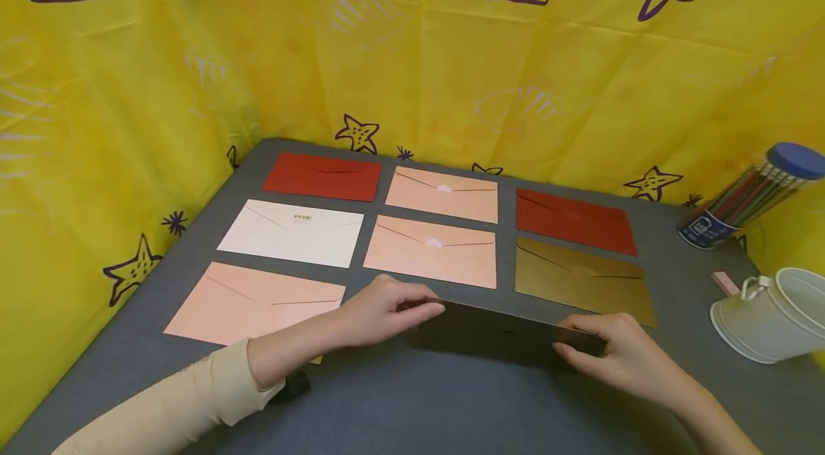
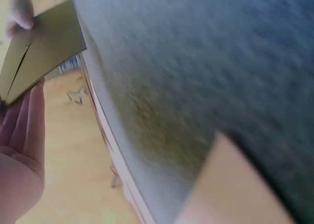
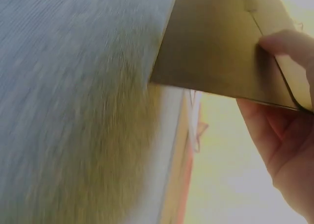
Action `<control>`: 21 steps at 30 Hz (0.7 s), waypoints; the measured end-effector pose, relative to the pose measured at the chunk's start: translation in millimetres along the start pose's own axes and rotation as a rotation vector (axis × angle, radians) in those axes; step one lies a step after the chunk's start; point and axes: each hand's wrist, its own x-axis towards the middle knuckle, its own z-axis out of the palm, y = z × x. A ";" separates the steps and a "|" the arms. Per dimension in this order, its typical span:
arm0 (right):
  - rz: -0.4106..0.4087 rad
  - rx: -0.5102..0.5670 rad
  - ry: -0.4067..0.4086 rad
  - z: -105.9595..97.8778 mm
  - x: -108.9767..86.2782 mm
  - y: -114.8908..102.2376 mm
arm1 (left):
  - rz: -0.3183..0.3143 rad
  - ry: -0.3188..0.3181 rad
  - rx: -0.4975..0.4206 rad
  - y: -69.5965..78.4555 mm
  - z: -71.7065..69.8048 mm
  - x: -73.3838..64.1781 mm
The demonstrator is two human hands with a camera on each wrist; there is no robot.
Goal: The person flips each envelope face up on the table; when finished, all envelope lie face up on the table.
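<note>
A gold envelope (image 1: pixel 499 333) is held up nearly on edge over the grey table (image 1: pixel 399 412), its flap seam showing in the right wrist view. My left hand (image 1: pixel 380 308) pinches its left upper corner between thumb and fingers. At the right end, my right hand (image 1: pixel 621 355) grips it, thumb on the near face and fingers behind. Just beyond it lie a pink envelope (image 1: pixel 432 261) and another gold envelope (image 1: pixel 580 286), both flat. My left forearm passes over part of a larger pink envelope (image 1: pixel 251 304).
Behind lie a red envelope (image 1: pixel 325 179), a white one (image 1: pixel 293 236), a pink one (image 1: pixel 441 198) and a second red one (image 1: pixel 573 218). A pencil tub (image 1: pixel 712 226), an eraser (image 1: pixel 725 283) and a white metal bucket (image 1: pixel 750 326) stand at right. Near my left sleeve is a black object (image 1: pixel 293 387).
</note>
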 end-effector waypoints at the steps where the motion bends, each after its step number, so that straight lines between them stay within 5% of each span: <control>1: 0.056 0.018 -0.010 2.3 4.0 -1.5 | -0.085 0.023 -0.050 -2.2 -2.5 -0.4; 5: 0.278 0.067 -0.043 13.4 19.5 -3.7 | -0.351 0.100 -0.188 -12.1 -13.9 -3.9; 9: 0.409 0.111 -0.050 27.5 33.8 -0.1 | -0.490 0.131 -0.231 -22.8 -24.7 -10.5; 14: 0.367 0.045 -0.046 46.0 49.6 6.3 | -0.590 0.126 -0.193 -33.0 -35.7 -20.6; 21: 0.292 -0.052 -0.078 60.7 63.0 7.0 | -0.615 0.084 -0.022 -38.5 -47.0 -27.1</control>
